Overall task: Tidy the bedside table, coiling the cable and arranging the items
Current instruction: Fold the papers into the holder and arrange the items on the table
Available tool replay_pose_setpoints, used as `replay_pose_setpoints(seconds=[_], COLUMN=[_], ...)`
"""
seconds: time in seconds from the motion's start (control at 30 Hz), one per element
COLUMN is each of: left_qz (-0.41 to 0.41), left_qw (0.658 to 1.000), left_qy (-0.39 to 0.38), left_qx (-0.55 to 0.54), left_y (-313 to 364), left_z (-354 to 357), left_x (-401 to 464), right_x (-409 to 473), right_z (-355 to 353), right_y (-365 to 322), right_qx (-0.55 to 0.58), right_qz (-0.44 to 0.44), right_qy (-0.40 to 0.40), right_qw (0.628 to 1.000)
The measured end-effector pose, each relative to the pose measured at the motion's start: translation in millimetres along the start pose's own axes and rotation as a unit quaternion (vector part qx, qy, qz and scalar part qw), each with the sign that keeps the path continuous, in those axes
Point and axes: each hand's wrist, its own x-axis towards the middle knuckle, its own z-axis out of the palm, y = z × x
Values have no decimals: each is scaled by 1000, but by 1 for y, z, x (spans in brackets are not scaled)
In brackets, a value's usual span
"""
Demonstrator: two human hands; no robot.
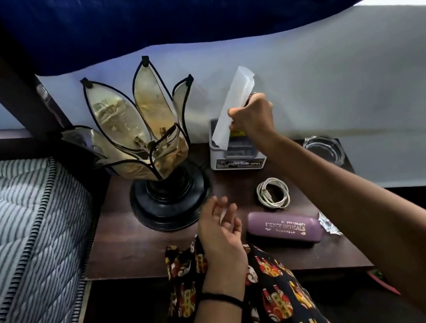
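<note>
The right hand (250,114) is pinching a flimsy tissue (235,103) above its box (236,154); the left hand (220,234) is hovering open beside the coiled cable (273,193) on the counter (124,245).

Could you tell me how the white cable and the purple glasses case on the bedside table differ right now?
The white cable is a thin cord wound into a loose open ring; the purple glasses case is a solid, closed oblong. The case bears printed lettering, while the cable is plain. The cable lies farther back, the case nearer the front edge. Both lie flat on the dark wooden bedside table, and neither hand touches them.
</note>
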Motion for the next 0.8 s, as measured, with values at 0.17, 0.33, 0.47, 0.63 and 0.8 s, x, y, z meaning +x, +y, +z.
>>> replay_pose_setpoints(seconds=[0.17, 0.33, 0.47, 0.63, 0.8], left_qz=[-9, -19, -20, -33, -37], left_qw=[1000, 1000, 1000, 999, 999], left_qy=[-12, -16, -12, -7, -7], left_qx=[-3, -6, -4, -5, -7], left_y=[-1, -1, -1, 2, 2], left_z=[-1, 0, 1, 3, 4], left_x=[2, 2, 1, 0, -1], right_x=[4, 11, 14, 7, 3], right_z=[7, 12, 18, 17, 26], right_y=[-10, -10, 2, 13, 23], right_qx=[66, 59, 6, -90, -78], right_qz=[26, 6, -29, -89, -61], right_qy=[10, 34, 39, 22, -34], right_qw=[997, 998, 999, 992, 995])
